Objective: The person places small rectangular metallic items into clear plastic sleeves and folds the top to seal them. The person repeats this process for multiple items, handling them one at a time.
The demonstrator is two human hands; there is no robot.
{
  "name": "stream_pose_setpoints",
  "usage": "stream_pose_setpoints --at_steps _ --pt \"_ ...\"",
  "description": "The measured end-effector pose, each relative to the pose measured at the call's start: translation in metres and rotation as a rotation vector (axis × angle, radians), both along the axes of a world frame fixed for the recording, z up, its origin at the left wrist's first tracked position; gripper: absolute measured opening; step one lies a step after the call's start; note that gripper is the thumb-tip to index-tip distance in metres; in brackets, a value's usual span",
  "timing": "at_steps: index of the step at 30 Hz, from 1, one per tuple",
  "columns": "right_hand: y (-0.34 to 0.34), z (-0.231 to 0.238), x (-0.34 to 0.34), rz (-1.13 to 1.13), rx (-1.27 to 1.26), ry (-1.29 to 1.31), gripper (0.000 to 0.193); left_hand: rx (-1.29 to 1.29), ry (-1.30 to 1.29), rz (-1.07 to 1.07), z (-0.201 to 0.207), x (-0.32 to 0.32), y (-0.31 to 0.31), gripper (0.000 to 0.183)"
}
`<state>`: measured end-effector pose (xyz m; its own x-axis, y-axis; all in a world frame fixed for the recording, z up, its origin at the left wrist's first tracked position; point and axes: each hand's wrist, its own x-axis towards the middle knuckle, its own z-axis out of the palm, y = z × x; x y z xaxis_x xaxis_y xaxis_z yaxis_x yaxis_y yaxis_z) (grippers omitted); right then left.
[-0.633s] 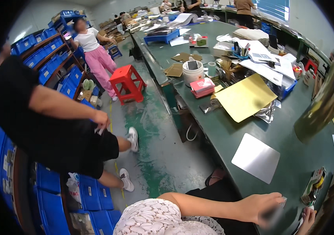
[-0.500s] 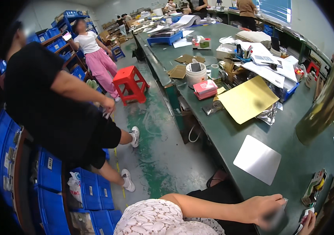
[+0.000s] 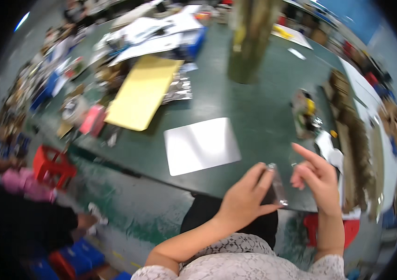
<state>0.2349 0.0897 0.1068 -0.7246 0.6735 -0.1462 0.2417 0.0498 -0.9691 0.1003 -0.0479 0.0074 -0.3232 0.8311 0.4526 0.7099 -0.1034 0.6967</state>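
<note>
Near the front edge of the green table, my left hand [image 3: 244, 198] is closed on a small dark flat piece with a shiny, clear-looking edge [image 3: 280, 190]; blur and my fingers hide its exact kind. My right hand [image 3: 318, 179] is raised just to the right of it, index finger stretched out and the other fingers loosely bent, with nothing visible in it. A silvery sheet with rounded corners [image 3: 202, 145] lies flat to the left, beyond my left hand. A tape dispenser with a yellow part [image 3: 304, 112] stands past my right hand.
A yellow sheet [image 3: 144, 93] lies over clutter, beside a pink stack of cards [image 3: 93, 120]. At the back stands a tall rolled gold-brown sheet [image 3: 249, 44]. Brown ridged material [image 3: 350, 144] lines the right side. A red stool [image 3: 54, 163] and a person in black are at the left.
The view has swung to the right, so the table now fills the middle. My right hand has come fully into view, raised with its index finger out. My left hand still holds the dark piece.
</note>
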Motion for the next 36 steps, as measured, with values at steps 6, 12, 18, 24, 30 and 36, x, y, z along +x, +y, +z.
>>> stream_pose_setpoints --at_steps 6,12,18,24,30,36 --pt "-0.014 0.010 -0.009 0.038 -0.154 0.009 0.050 0.122 0.024 -0.033 -0.010 0.006 0.005 0.095" --pt "-0.008 0.004 -0.016 0.079 -0.197 -0.063 0.050 0.221 0.154 -0.008 -0.009 -0.002 0.007 0.099" --pt "-0.006 0.000 -0.018 0.087 -0.213 -0.079 0.050 0.201 0.143 -0.076 -0.005 -0.007 0.009 0.096" --pt "-0.015 0.002 -0.015 0.061 -0.185 -0.107 0.045 0.265 -0.152 -0.188 -0.016 -0.007 0.011 0.094" --pt "-0.022 0.006 -0.008 0.116 -0.081 -0.122 0.041 0.183 -0.030 -0.156 -0.005 -0.006 0.007 0.089" --pt "0.010 0.028 0.019 -0.015 0.012 -0.152 0.036 0.186 -0.094 -0.183 -0.010 0.000 0.004 0.068"
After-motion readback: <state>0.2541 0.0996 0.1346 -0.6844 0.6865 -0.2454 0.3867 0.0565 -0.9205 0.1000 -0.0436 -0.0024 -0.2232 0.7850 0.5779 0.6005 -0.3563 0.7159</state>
